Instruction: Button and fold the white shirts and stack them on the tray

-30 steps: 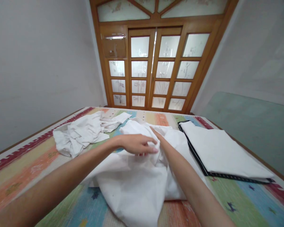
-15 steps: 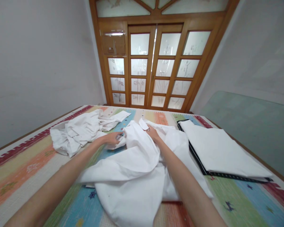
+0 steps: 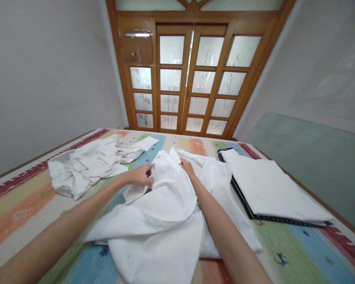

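A crumpled white shirt (image 3: 162, 201) is spread loosely over the middle of the patterned cloth, its near end reaching the bottom of the view. At its far left side, my left hand (image 3: 141, 175) has its fingers curled into the fabric, with a loose flap hanging below them. My right hand (image 3: 187, 166) grips the same shirt by a collar-like edge at the far end, its fingertips partly hidden by the cloth. More of the white fabric lies flat beyond and under my right forearm.
Another rumpled white garment (image 3: 85, 163) lies at the left. On the right rests a folded white cloth (image 3: 272, 187) over a black item with a white-dashed edge (image 3: 245, 203). The striped, colourful cloth (image 3: 296, 252) covers the table. Wooden glazed doors (image 3: 185, 79) stand beyond.
The view has shifted slightly. My left hand has closed more around the fabric, and the flap beneath it has dropped a little. My right hand keeps hold of the shirt's far edge.
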Demonstrator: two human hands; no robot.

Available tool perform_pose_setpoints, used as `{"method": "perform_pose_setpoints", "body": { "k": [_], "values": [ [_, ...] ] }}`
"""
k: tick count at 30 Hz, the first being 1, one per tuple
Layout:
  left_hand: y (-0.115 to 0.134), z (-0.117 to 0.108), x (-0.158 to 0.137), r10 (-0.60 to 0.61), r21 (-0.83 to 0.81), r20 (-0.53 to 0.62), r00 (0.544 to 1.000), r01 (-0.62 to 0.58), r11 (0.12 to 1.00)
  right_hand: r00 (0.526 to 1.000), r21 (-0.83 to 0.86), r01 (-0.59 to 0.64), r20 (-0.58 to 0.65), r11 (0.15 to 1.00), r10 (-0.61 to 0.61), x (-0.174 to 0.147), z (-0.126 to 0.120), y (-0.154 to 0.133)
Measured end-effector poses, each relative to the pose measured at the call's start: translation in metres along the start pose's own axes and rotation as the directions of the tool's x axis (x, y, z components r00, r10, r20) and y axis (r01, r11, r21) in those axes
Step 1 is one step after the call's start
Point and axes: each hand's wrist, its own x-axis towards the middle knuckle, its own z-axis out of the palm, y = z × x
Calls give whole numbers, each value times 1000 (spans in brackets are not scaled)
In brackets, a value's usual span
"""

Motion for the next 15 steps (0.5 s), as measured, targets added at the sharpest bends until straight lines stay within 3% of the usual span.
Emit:
{"method": "perform_pose_setpoints", "body": {
  "k": [3,8,11,15],
  "values": [
    [10,-23,-2,-25,155,7,1000,23,988,1000,-4,8,-1,1000,-8,0,1,2],
    [35,-56,-3,-52,234,62,997,36,972,1000,7,-9,-10,1000,9,2,2,4],
    [42,-64,-5,-74,257,101,992,45,965,1000,39,11,-11,999,-11,2,-1,6],
    [32,-65,-18,-125,341,106,986,82,936,998,86,43,32,995,-46,3,-8,9]
  ]
}}
